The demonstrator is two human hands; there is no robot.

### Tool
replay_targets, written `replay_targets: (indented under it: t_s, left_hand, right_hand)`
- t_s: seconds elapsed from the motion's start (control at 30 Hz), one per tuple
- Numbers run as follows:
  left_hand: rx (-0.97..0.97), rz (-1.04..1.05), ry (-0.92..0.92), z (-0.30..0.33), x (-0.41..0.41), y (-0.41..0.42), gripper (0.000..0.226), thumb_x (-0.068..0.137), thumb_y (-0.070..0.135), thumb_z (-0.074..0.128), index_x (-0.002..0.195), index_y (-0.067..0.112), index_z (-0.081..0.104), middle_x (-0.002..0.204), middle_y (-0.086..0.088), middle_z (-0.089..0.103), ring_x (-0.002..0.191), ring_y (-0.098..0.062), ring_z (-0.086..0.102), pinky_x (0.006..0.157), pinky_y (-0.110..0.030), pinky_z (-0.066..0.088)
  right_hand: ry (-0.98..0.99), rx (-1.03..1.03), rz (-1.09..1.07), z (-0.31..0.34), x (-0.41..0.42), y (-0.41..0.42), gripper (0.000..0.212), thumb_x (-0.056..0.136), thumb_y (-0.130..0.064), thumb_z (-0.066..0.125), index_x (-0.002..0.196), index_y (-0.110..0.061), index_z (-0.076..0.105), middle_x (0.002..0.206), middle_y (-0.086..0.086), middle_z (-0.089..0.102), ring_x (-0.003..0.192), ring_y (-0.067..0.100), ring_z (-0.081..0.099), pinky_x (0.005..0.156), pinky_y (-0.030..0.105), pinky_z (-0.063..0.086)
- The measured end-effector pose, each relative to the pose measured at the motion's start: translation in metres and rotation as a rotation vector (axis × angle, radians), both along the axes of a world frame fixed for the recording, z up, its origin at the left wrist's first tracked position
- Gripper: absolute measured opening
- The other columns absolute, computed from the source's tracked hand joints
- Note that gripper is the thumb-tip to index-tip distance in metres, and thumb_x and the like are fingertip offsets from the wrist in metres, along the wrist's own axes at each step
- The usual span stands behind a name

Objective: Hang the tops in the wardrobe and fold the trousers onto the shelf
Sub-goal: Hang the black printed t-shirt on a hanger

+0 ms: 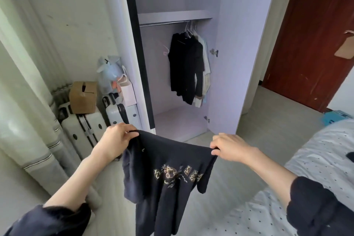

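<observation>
I hold up a dark navy top [164, 176] with a gold print across its chest; it hangs in front of me. My left hand [116, 140] grips its upper left edge and my right hand [228, 146] pinches its upper right edge. Ahead stands the open lilac wardrobe [239, 44] with a shelf [174, 16] above a hanging rail [162, 23]. Several tops [188, 67], black and pale, hang on white hangers at the rail's right end. A pink hanger [165, 50] hangs bare to their left.
White suitcases [86, 128] with a cardboard box [83, 96] and bags [115, 78] stand left of the wardrobe. A curtain [24, 101] hangs at far left. A dotted bedspread [316, 159] lies at right. A brown door [314, 34] stands open at back right.
</observation>
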State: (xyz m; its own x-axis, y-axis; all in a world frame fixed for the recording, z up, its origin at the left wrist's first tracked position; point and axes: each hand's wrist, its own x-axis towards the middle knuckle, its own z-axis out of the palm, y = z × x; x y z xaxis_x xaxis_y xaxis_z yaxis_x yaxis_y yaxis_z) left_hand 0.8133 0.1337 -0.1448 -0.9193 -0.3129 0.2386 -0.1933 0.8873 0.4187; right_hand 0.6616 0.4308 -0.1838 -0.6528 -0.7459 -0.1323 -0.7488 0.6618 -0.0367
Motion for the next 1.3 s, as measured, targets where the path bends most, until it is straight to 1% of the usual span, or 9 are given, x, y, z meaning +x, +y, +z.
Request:
replay_targets:
  t_s: [0.17,0.3,0.43,0.5,0.7,0.8,1.03,1.13,1.3]
  left_hand:
    - [0.094,-0.103,-0.047,-0.023,-0.047,-0.039,0.012,0.092,0.015,0.059,0.081,0.019,0.064,0.076,0.004,0.066,0.070,-0.017,0.060,0.062,-0.008,0.037]
    - [0.260,-0.147,-0.052,-0.030,-0.100,-0.062,0.025,0.089,0.012,0.063,0.071,0.029,0.058,0.067,0.007,0.063,0.065,-0.011,0.057,0.059,-0.008,0.039]
    - [0.294,-0.287,-0.155,-0.036,-0.152,-0.065,0.014,0.091,0.014,0.061,0.080,0.023,0.060,0.069,0.006,0.058,0.058,-0.004,0.050,0.053,-0.010,0.038]
    - [0.278,-0.350,-0.213,-0.040,-0.182,-0.067,0.005,0.091,0.013,0.060,0.090,0.015,0.064,0.077,0.002,0.060,0.069,-0.011,0.053,0.058,-0.012,0.038]
    - [0.111,-0.546,-0.378,-0.052,-0.261,-0.056,0.020,0.095,0.003,0.045,0.097,0.004,0.065,0.085,0.000,0.059,0.081,-0.019,0.053,0.071,-0.021,0.038]
    - [0.203,-0.478,-0.352,-0.055,-0.309,-0.048,0.023,0.095,0.002,0.043,0.099,0.002,0.066,0.097,-0.011,0.066,0.093,-0.027,0.060,0.081,-0.032,0.047]
    - [0.410,-0.255,-0.157,-0.053,-0.430,-0.031,0.018,0.092,0.010,0.057,0.104,0.011,0.070,0.098,-0.002,0.068,0.092,-0.015,0.061,0.080,-0.020,0.044]
    - [0.414,-0.163,-0.127,-0.043,-0.495,-0.020,0.018,0.093,0.011,0.056,0.105,0.009,0.069,0.094,-0.003,0.064,0.090,-0.017,0.057,0.079,-0.020,0.041]
    - [0.282,-0.080,-0.190,-0.024,-0.574,-0.034,0.023,0.093,0.001,0.044,0.100,0.015,0.062,0.100,-0.007,0.062,0.094,-0.023,0.056,0.080,-0.030,0.045]
  right_hand:
    - [0.165,-0.020,-0.137,-0.003,-0.049,-0.042,0.023,0.097,-0.023,0.044,0.101,-0.009,0.061,0.095,0.004,0.050,0.100,0.025,0.054,0.069,0.029,0.034]
    - [0.155,-0.045,-0.304,0.000,-0.087,-0.074,0.036,0.095,-0.010,0.045,0.130,-0.009,0.043,0.098,0.012,0.058,0.091,0.032,0.056,0.067,0.032,0.038]
    - [0.142,0.053,-0.475,0.010,-0.119,-0.095,0.017,0.087,0.001,0.039,0.088,-0.001,0.056,0.096,0.015,0.056,0.089,0.031,0.055,0.065,0.031,0.040]
    - [0.125,0.042,-0.574,0.016,-0.137,-0.100,0.018,0.088,-0.005,0.040,0.088,-0.001,0.057,0.103,0.017,0.058,0.087,0.032,0.054,0.062,0.030,0.037]
    - [0.040,-0.109,-0.739,0.032,-0.198,-0.091,0.020,0.090,-0.013,0.043,0.074,-0.004,0.049,0.094,0.017,0.056,0.077,0.031,0.052,0.050,0.027,0.033]
    - [0.043,-0.145,-0.761,0.033,-0.242,-0.088,0.021,0.090,-0.011,0.044,0.083,0.003,0.058,0.094,0.016,0.059,0.084,0.032,0.058,0.056,0.030,0.041]
    - [0.063,-0.214,-0.663,0.032,-0.380,-0.072,0.015,0.091,-0.013,0.057,0.102,-0.003,0.060,0.107,0.012,0.058,0.097,0.029,0.054,0.070,0.031,0.043]
    - [0.037,-0.276,-0.559,0.035,-0.445,-0.067,0.006,0.090,-0.016,0.061,0.089,-0.013,0.055,0.103,0.008,0.057,0.099,0.027,0.055,0.077,0.031,0.044]
    - [-0.061,-0.288,-0.426,0.040,-0.514,-0.059,0.025,0.087,-0.017,0.064,0.069,-0.020,0.046,0.099,-0.002,0.051,0.096,0.018,0.051,0.080,0.030,0.039]
